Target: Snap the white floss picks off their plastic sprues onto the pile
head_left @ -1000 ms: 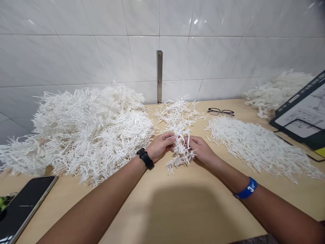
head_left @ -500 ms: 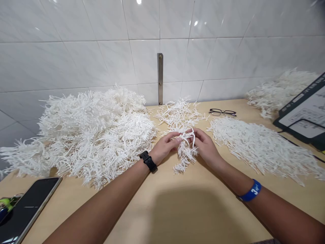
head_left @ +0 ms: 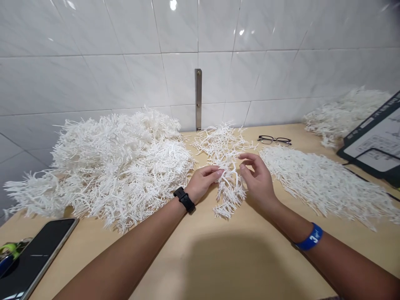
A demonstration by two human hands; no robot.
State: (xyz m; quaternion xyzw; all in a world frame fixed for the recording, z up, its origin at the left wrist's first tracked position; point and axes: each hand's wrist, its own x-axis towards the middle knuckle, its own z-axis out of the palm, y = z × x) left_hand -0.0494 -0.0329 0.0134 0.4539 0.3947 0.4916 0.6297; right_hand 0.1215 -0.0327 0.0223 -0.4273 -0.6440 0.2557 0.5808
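Note:
My left hand (head_left: 203, 181) pinches the top of a white branching plastic strand cluster (head_left: 230, 193), whose frayed lower end hangs towards the table. Just to the right, my right hand (head_left: 256, 173) is apart from the cluster, its fingers curved and spread with no object visible between them. Behind both hands lies a small heap of loose white strands (head_left: 220, 139). A big mound of tangled white branching strands (head_left: 125, 162) rises to the left. On the right, a flat spread of short white pieces (head_left: 318, 179) covers the table.
A phone (head_left: 40, 250) with keys (head_left: 11, 252) beside it lies at the left front. Glasses (head_left: 274, 140) rest near the wall. At the right stand a dark printed board (head_left: 378, 137) and another white pile (head_left: 346, 112). A metal bracket (head_left: 198, 98) is fixed to the tiles.
My right hand has let go of the cluster and moved slightly right, its fingers opening. My left hand keeps its pinch. The view has tilted up a little.

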